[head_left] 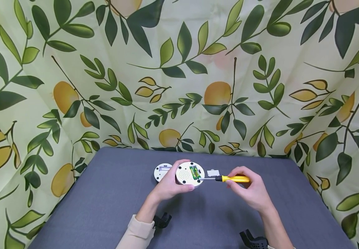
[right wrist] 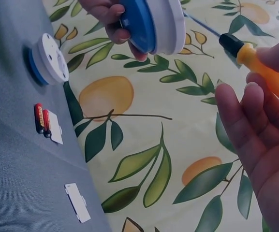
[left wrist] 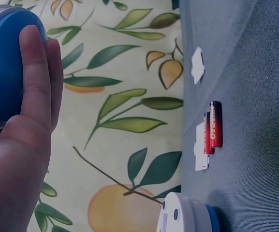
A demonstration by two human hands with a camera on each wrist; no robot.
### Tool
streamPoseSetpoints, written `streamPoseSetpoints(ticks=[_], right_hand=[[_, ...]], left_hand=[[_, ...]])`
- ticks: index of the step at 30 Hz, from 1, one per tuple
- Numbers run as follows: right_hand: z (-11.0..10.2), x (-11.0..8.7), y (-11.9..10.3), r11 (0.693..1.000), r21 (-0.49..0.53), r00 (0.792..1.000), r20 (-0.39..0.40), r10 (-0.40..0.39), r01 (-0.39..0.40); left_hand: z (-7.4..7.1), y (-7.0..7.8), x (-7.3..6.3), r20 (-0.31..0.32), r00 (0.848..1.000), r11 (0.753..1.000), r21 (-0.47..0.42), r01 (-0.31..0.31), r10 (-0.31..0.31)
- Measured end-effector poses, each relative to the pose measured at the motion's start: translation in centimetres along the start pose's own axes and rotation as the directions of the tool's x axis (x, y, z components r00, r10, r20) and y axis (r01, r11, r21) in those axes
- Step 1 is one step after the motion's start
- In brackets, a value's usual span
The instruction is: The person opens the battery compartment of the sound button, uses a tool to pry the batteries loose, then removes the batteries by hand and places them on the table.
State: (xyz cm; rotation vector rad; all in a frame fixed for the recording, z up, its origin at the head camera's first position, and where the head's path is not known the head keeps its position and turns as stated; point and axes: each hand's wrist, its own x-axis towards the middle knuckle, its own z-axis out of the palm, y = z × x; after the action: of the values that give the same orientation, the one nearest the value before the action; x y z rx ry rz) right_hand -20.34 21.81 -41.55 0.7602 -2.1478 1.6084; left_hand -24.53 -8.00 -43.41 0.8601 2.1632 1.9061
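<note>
A round white device with a blue face [left wrist: 6, 65] is gripped in my left hand [head_left: 168, 185], its perforated white back [head_left: 184, 175] turned up in the head view. Two green batteries [head_left: 195, 172] lie in its uncovered compartment. My right hand [head_left: 252, 190] holds a screwdriver by its yellow handle [head_left: 238, 179], thumb and fingers around it. The metal shaft [head_left: 209, 178] points left, with its tip right at the compartment's lower edge. In the right wrist view the shaft [right wrist: 202, 23] reaches to the device's white side [right wrist: 168, 26].
A second similar round device [right wrist: 52, 58] rests on the grey table behind my left hand. Two red-and-black batteries [left wrist: 216, 124] lie by a white cover [left wrist: 200, 157]; another white cover [head_left: 213, 172] lies farther right. Leaf-patterned cloth [head_left: 179, 86] hangs behind the table.
</note>
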Motion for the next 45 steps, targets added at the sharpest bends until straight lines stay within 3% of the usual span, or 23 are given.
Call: streamPoseSetpoints(ticks=[9, 17, 29, 45], right_hand=[[-0.1, 0.1, -0.4, 0.999, -0.003, 0.998, -0.042, 0.044, -0.044], [-0.2, 0.3, -0.4, 0.996, 0.063, 0.995, -0.080, 0.060, -0.055], [0.6, 0.5, -0.5, 0.989, 0.107, 0.981, -0.152, 0.118, -0.102], [0.7, 0.7, -0.2, 0.971, 0.084, 0.966, -0.112, 0.232, -0.223]], left_hand=[[0.3, 0.0, 0.0, 0.029, 0.999, 0.999, 0.005, -0.032, 0.031], [0.7, 0.1, 0.0, 0.050, 0.998, 0.999, 0.022, -0.026, 0.024], [1.3, 0.2, 0.1, 0.123, 0.992, 0.999, -0.050, -0.013, 0.019], [1.6, 0.2, 0.0, 0.160, 0.987, 0.998, -0.057, -0.016, 0.025]])
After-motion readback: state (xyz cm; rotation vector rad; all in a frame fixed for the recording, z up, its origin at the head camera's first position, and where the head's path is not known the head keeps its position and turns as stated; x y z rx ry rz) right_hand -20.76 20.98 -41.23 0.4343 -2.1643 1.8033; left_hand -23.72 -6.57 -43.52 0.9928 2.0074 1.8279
